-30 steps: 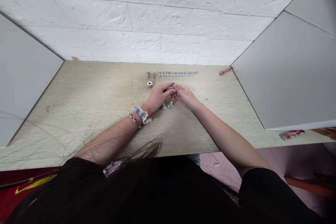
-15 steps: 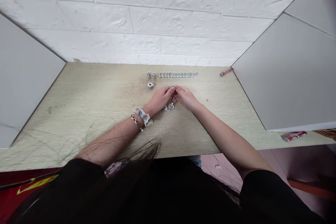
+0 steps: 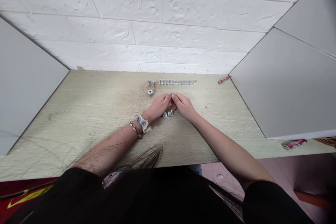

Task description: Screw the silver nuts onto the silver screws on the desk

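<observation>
My left hand point(image 3: 161, 105) and my right hand point(image 3: 183, 105) meet above the middle of the table, fingers closed and thumbs side by side. What they pinch between them is too hidden to make out. Just below the fingers lie two metal pieces, each a round washer with a bolt standing in it: one point(image 3: 170, 113) in full view, the other point(image 3: 164, 114) close to my left hand. A thick metal ring point(image 3: 150, 92) rests beyond my left hand. Behind it stand two stacks of small metal parts point(image 3: 149, 82), point(image 3: 154, 83). A row of several bolts point(image 3: 177, 82) runs to their right.
The pale wooden table point(image 3: 105, 112) ends at a white brick wall point(image 3: 147, 31). Grey panels stand at left point(image 3: 28, 84) and right point(image 3: 278, 87). A red battery point(image 3: 224, 79) lies by the right panel, another point(image 3: 295, 144) near the front right edge.
The view has tilted up slightly, so the table sits lower in it. My hands stay together, and my right thumb has shifted at the fingertips; a metal glint between them is now hidden.
</observation>
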Available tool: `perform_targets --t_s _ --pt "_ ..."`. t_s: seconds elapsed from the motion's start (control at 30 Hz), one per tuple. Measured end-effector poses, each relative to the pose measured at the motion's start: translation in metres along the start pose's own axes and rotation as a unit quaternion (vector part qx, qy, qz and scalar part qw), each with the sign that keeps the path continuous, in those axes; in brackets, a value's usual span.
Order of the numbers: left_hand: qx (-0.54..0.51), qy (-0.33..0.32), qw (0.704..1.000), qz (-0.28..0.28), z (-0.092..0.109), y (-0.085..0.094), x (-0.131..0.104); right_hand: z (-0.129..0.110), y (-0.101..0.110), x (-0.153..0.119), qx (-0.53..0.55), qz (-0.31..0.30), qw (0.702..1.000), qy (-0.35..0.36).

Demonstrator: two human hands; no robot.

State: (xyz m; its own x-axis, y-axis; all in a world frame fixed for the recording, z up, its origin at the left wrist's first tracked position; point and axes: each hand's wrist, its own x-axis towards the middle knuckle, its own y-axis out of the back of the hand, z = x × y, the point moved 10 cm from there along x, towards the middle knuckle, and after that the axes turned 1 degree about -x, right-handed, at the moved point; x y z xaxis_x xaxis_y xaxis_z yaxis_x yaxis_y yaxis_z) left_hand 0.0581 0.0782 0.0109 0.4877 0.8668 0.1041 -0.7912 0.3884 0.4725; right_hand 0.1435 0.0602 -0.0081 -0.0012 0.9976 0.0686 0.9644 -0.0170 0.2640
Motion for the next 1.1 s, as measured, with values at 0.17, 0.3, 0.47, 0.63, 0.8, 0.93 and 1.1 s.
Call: perform_targets --t_s 0.17,0.3,0.47,0.63,0.8,0.93,1.1 --pt "-0.041 0.013 0.999 -0.027 -0.002 -0.002 0.002 -0.004 -0.001 -0.001 -0.041 -0.014 0.999 0.02" --pt "-0.056 0.024 0.998 -0.036 -0.004 -0.002 0.002 -0.005 -0.002 -0.001 -0.05 -0.025 0.998 0.021" --pt "-0.071 0.032 0.996 -0.048 -0.007 -0.004 0.004 -0.006 -0.002 -0.001 -0.073 -0.026 0.996 0.035" --pt "-0.068 0.047 0.995 -0.058 -0.01 -0.005 0.004 -0.01 -0.002 -0.001 -0.107 -0.023 0.992 0.056" --pt "-0.055 0.053 0.995 -0.059 -0.012 -0.005 0.003 -0.029 0.0 -0.005 -0.2 -0.002 0.97 0.135" --pt "-0.062 0.052 0.995 -0.05 -0.012 -0.003 0.004 -0.033 0.001 -0.006 -0.198 -0.004 0.968 0.156" --pt "-0.067 0.051 0.995 -0.047 -0.008 -0.003 0.004 -0.028 0.003 -0.005 -0.164 -0.003 0.979 0.123"
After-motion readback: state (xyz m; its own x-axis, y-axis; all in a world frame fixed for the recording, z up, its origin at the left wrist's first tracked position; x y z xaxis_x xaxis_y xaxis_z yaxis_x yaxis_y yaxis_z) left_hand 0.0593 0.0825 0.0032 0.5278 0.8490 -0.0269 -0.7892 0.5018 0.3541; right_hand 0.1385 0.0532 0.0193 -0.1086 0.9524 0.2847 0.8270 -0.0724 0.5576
